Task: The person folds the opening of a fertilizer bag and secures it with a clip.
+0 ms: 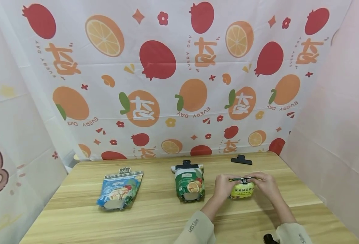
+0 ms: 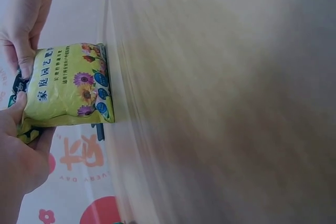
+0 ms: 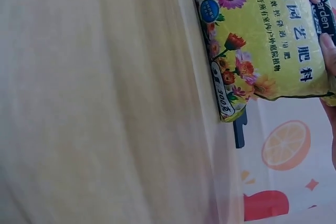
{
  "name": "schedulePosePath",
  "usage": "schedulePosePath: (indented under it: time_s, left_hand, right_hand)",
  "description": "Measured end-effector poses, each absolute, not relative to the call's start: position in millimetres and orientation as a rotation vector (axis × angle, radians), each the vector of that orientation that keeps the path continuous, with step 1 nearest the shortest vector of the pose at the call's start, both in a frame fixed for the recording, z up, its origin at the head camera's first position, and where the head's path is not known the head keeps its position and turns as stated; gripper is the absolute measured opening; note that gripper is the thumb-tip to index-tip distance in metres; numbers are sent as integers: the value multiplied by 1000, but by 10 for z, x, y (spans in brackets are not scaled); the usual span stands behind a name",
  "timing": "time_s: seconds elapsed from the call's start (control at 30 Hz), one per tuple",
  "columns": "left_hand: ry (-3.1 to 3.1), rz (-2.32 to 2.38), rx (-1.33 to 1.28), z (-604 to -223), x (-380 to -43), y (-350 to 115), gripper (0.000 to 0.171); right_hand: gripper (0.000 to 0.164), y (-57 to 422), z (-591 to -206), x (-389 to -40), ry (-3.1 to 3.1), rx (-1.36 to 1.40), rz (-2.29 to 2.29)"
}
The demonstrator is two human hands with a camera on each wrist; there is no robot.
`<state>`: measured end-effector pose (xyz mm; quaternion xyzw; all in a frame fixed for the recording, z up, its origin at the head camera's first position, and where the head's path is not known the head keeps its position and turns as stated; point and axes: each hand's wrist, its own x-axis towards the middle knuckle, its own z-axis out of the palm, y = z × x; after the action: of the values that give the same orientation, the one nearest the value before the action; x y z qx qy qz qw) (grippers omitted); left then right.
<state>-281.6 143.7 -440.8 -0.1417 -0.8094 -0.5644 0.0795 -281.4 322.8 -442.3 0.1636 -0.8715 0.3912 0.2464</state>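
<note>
A yellow-green fertilizer bag (image 1: 242, 192) printed with flowers stands at the right of the table. My left hand (image 1: 222, 185) pinches the left end of its dark top edge, and my right hand (image 1: 266, 184) pinches the right end. In the left wrist view, the thumb of the left hand (image 2: 23, 156) presses the front of the bag (image 2: 65, 85) with fingers behind it. The right wrist view cuts off the right hand (image 3: 329, 59) at the border, beside the bag's dark top strip. Behind the bag lies a black bag clip (image 1: 241, 160), touched by neither hand.
A green pouch (image 1: 189, 183) with a black clip (image 1: 186, 165) across its top sits mid-table. Farther left is a blue pouch (image 1: 119, 191) closed by a dark patterned clip (image 1: 124, 172). The wooden table (image 1: 130, 227) ends at a fruit-print curtain (image 1: 173, 101).
</note>
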Motion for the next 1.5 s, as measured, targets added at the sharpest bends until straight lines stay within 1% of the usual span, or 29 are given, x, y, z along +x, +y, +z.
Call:
schedulePosePath:
  time_s: [0.27, 0.37, 0.53, 0.73, 0.87, 1.17, 1.27, 1.43, 1.5]
  left_hand:
    - [-2395, -1709, -424, -4412, -2796, 1412, 10]
    - [-2383, -1707, -438, -4413, -2786, 1415, 11]
    - [-2381, -1712, -435, -4410, -2791, 1408, 13]
    - [-2400, -1701, -438, -4406, -2813, 1391, 13]
    - [-2398, -1697, -444, -4408, -2811, 1389, 11]
    - [-2401, -1709, -438, -4410, -2786, 1438, 9]
    - [-2406, -1723, -426, -4400, -2784, 1453, 8]
    - [-2421, -1717, -404, -4397, -2794, 1437, 9]
    - [-2422, -1707, -409, -4399, -2797, 1429, 9]
  right_hand:
    - [20, 3241, -4515, -2859, -2192, 630, 1008]
    - [19, 3218, -4464, -2807, -2234, 586, 1023]
    - [11, 3262, -4393, -2791, -2432, 507, 1163]
    - [19, 3343, -4353, -2824, -2542, 588, 1333]
    - [17, 3352, -4371, -2839, -2523, 589, 1342]
    - [15, 3388, -4427, -2815, -2494, 565, 1218]
    - [16, 3377, -4394, -2773, -2517, 563, 1096]
    - [28, 3253, -4316, -2748, -2423, 735, 737]
    - [29, 3191, -4296, -2750, -2375, 796, 644]
